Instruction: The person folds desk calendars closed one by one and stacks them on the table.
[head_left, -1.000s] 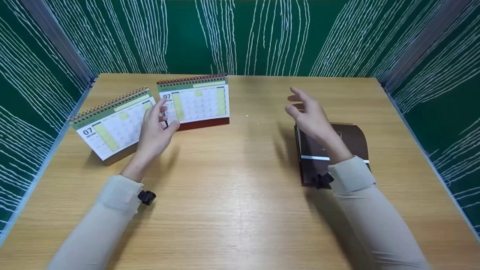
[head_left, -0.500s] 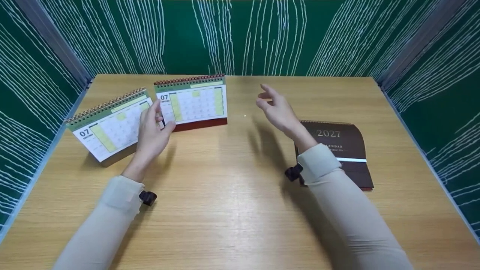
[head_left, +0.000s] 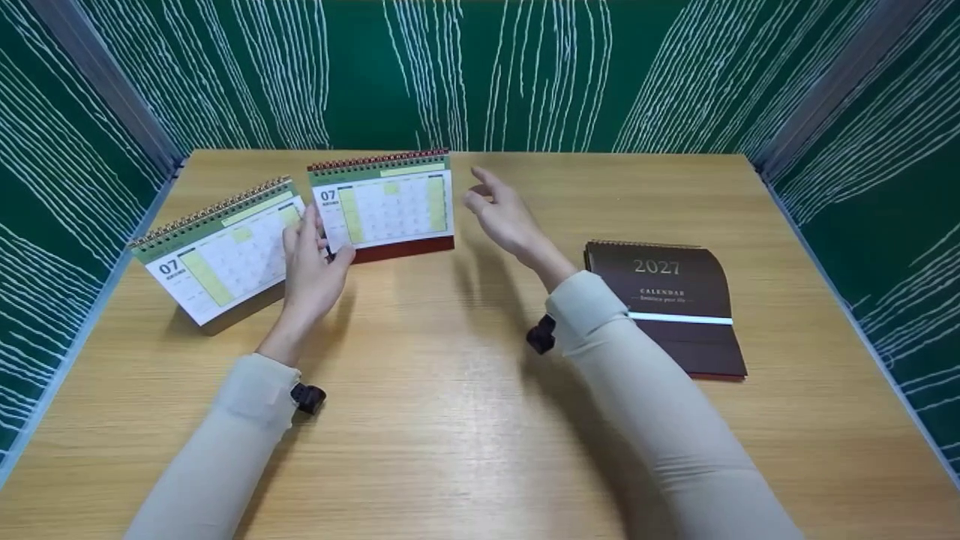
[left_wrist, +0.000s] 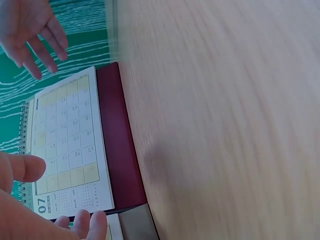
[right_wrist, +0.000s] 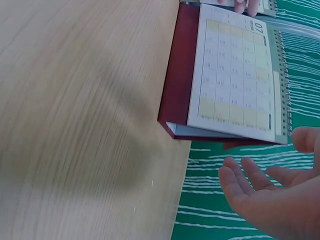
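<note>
A desk calendar with a dark red base (head_left: 391, 202) stands like a tent, its page marked 07. To its left, angled, stands a second desk calendar (head_left: 229, 247) with a brown base and the same page. My left hand (head_left: 313, 268) is at the red calendar's left edge, its fingers reaching into the gap between the two calendars and the thumb in front, spread from them. Off the red calendar's right edge my right hand (head_left: 501, 212) hovers with loosely bent fingers. In the right wrist view, that hand (right_wrist: 280, 187) shows nothing between thumb and fingers.
A dark brown calendar (head_left: 664, 300), its cover reading 2027 with a white band across it, lies on the wooden table (head_left: 465, 420) at right. Green panels (head_left: 367, 75) with white streaks rise behind the table and along both sides.
My right hand has moved left, from over the brown calendar to beside the red-based one. My left hand has shifted slightly, staying by the gap. Both standing calendars stay in place.
</note>
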